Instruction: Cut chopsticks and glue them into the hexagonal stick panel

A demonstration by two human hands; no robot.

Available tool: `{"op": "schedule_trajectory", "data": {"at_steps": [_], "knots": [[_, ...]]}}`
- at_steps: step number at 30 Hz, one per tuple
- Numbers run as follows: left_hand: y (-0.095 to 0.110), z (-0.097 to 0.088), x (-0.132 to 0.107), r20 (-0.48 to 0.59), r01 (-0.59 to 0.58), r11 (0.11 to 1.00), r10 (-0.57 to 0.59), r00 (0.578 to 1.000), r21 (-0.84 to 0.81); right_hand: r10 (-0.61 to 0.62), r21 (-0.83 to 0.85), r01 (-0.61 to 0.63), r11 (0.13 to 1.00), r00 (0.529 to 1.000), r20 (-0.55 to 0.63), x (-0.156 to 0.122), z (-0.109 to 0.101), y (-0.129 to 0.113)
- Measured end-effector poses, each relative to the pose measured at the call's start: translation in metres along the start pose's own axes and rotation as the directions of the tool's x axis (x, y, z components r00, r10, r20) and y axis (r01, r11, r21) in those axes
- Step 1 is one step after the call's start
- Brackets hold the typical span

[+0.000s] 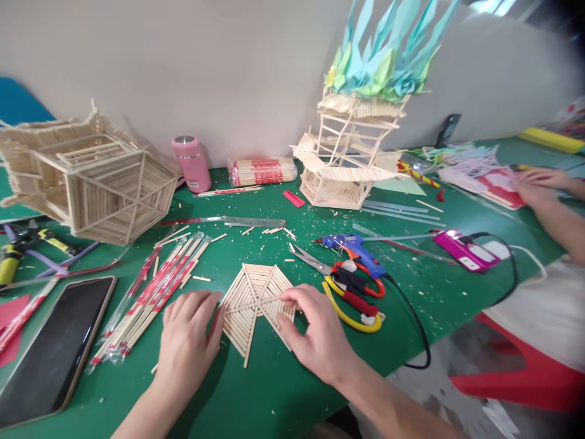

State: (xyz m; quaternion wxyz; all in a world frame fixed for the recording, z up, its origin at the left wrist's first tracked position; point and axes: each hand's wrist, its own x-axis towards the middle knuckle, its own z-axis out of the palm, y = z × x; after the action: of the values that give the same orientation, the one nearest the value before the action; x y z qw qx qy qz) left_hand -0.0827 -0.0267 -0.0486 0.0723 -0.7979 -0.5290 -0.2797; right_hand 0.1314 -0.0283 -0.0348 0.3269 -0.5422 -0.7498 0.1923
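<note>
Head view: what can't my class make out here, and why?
Head view: part of the right side of the wooden-stick panel, hidden by the right hand.
Head view: the near-left corner of the smartphone, cut off by the left edge.
Head view: lettering on the pink flask, too small to read.

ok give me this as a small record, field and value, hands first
left hand: at the left edge of the panel
right hand: touching the panel's right side
panel: flat on the table, open wedge on its near side
left of panel: stick packs, phone
right of panel: scissors, glue gun
behind: tower, bottle
far right: co-worker's hands
</note>
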Motion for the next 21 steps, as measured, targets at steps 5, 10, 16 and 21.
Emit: {"op": "schedule_trajectory", "data": {"at_steps": [5, 10, 16, 21], "knots": [[-0.014, -0.007, -0.016, 0.098, -0.006, 0.981, -0.013, 0.995, 0.193, 0.072, 0.058, -0.065, 0.996, 0.987, -0.146, -0.01, -0.024, 0.016], [-0.018, -0.003, -0.026, 0.117, -0.046, 0.969, 0.018, 0.993, 0.244, 0.102, 0.089, -0.088, 0.992, 0.981, -0.166, -0.016, -0.026, 0.023], [-0.026, -0.004, -0.026, 0.067, -0.038, 0.969, 0.022, 0.997, 0.244, 0.073, 0.159, -0.053, 0.986, 0.99, -0.118, -0.013, -0.011, 0.011], [-0.022, -0.011, -0.026, -0.05, -0.081, 0.988, 0.088, 0.995, 0.13, 0.037, 0.245, -0.02, 0.969, 0.997, -0.065, -0.009, -0.001, 0.002]]}}
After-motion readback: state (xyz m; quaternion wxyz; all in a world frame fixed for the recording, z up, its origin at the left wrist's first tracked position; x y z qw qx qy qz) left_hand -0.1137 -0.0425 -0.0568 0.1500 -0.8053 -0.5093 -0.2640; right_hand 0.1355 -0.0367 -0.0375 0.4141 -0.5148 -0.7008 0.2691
